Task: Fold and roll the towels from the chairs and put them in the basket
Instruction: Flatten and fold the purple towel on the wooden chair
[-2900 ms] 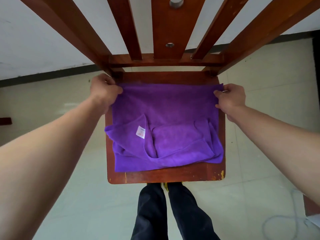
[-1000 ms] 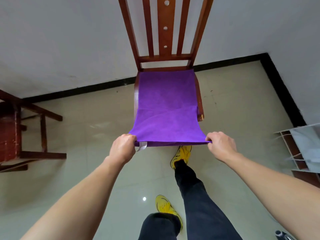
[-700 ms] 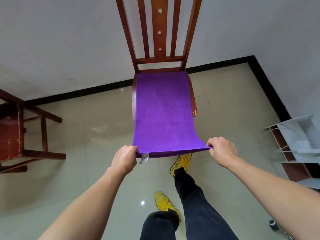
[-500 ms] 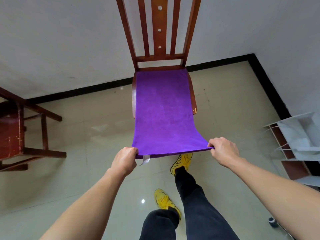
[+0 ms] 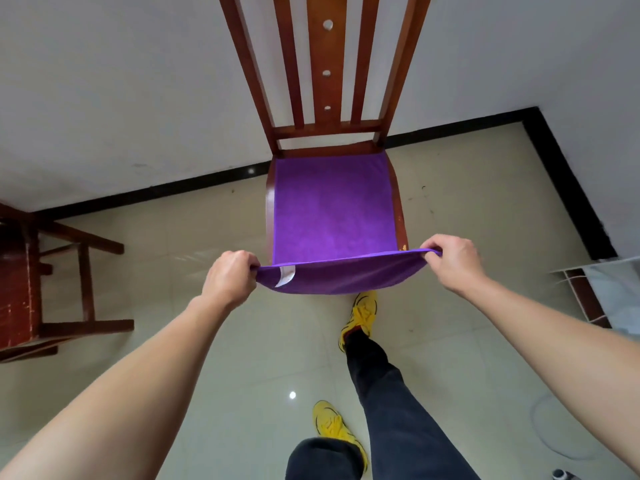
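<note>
**Towel on seat, near edge raised for first fold**

Chair (image 5: 329, 131): stands with its back to the wall, seat toward the person. It appears to serve as the folding surface, which is likely why the towel is spread on it instead of being worked in the air.

Towel (image 5: 332, 209): purple. The far part lies flat on the seat and reaches the back rail. The near edge is lifted clear of the seat front and stretched between the two hands, with the cloth below it sagging in a shallow curve. The taut hold at both corners is presumably meant to keep the edge straight, so it can meet the far edge squarely.

Left hand (image 5: 230, 278): fingers curled, pinching the near-left corner. It holds nothing else.

Right hand (image 5: 453, 261): fingers and thumb closed on the near-right corner. It holds nothing else.

Tag (image 5: 285, 273): white, on the lifted flap just beside the left hand. The flap's underside therefore faces the camera.

Step judged: first fold begun but not yet laid down. Rolling and the basket are still to come. No basket is in view.

Counts:
- Chairs: 1 in use, plus 1 wooden frame (image 5: 20, 271) at the left, cut off by the picture edge, probably a second chair.
- Towels: 1.
- Hands: 2, both on the towel.
- Tags: 1.
- Shoes (image 5: 362, 313): 2, yellow.
- Rack (image 5: 595, 292): 1, white, at the right edge.
</note>
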Tool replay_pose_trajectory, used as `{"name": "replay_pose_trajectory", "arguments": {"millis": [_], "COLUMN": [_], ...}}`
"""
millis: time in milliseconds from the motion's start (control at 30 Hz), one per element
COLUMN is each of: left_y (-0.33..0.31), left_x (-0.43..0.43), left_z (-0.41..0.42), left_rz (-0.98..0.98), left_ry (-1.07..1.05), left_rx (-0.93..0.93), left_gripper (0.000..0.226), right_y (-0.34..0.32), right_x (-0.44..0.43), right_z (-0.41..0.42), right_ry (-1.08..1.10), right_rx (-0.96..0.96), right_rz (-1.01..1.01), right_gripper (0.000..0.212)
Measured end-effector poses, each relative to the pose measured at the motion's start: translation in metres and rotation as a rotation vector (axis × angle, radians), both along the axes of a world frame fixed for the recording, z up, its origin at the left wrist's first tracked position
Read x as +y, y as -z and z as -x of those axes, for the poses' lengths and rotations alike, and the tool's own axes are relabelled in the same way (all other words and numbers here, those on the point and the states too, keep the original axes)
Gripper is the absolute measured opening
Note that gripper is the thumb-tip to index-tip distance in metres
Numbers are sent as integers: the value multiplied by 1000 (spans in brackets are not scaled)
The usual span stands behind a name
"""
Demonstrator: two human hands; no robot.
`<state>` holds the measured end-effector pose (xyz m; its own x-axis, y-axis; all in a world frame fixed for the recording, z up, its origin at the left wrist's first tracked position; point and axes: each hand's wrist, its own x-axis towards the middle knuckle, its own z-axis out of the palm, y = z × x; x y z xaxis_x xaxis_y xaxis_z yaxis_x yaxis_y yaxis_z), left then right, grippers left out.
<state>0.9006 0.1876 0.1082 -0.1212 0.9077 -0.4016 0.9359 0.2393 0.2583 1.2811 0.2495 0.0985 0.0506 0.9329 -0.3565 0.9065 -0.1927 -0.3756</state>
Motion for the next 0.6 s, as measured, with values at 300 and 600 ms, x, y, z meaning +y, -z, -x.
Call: {"name": "replay_pose_trajectory", "arguments": {"millis": [300, 600], "left_y": [6, 77], "left_x": [154, 247], "left_z": [7, 13], "left_rz": [-88, -53], "left_ry": [-307, -693], "left_rx": [-155, -413], "left_gripper": [17, 14], "right_y": [20, 97], "right_x": [154, 251], "right_z": [10, 28], "right_ry": [67, 337], "right_rx": [186, 434], "right_rz": [32, 152], "right_gripper": [6, 16]}}
